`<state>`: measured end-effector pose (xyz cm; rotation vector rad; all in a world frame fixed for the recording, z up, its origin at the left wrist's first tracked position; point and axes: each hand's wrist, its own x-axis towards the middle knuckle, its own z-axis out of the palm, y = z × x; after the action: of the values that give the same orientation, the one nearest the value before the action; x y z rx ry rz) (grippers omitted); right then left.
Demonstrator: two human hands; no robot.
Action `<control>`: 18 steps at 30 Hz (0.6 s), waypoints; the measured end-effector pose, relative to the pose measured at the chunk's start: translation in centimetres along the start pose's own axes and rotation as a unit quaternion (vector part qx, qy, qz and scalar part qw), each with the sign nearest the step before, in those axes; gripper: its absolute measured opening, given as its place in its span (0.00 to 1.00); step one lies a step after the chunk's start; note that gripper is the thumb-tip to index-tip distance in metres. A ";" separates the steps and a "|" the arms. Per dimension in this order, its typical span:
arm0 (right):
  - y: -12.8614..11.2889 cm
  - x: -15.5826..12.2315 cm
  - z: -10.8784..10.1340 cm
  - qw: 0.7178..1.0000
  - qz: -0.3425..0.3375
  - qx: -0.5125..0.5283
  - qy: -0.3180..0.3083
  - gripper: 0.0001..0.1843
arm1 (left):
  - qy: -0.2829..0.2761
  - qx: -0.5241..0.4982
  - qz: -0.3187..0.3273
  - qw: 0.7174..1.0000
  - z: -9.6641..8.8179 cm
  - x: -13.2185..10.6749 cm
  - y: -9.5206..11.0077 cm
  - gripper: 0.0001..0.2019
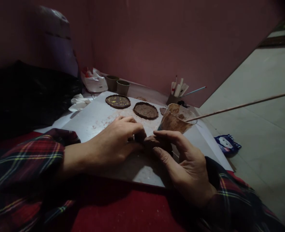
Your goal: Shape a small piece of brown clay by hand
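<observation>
My left hand [113,141] and my right hand [181,161] meet over a white board [94,119] on my lap. Both pinch a small brown lump of clay [150,141] between their fingertips. The fingers of each hand are curled closed round it. Just beyond the hands stands a clear cup [175,120] smeared with brown slip, and a long thin wooden stick [236,106] rests in it, pointing right. Two flat round clay discs lie farther back on the board, one speckled yellow [117,101] and one plain with a grid texture [145,110].
Two small clay cups [118,84] and a white plastic bag [94,82] sit at the back by the pink wall. A holder with tools and brushes [177,91] stands behind the cup. Crumpled tissue [79,102] lies at left. A blue patterned item [227,144] lies on the floor at right.
</observation>
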<state>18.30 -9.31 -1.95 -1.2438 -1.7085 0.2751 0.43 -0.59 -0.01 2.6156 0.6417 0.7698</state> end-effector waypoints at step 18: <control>0.1 0.1 -0.1 1.000 -0.011 -0.023 -0.004 0.14 | 0.017 -0.001 0.022 1.000 -0.2 0.1 0.2 0.03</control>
<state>18.44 -9.21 -1.86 -1.2583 -1.7427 0.2286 0.47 -0.64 0.24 2.6280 0.5928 0.8296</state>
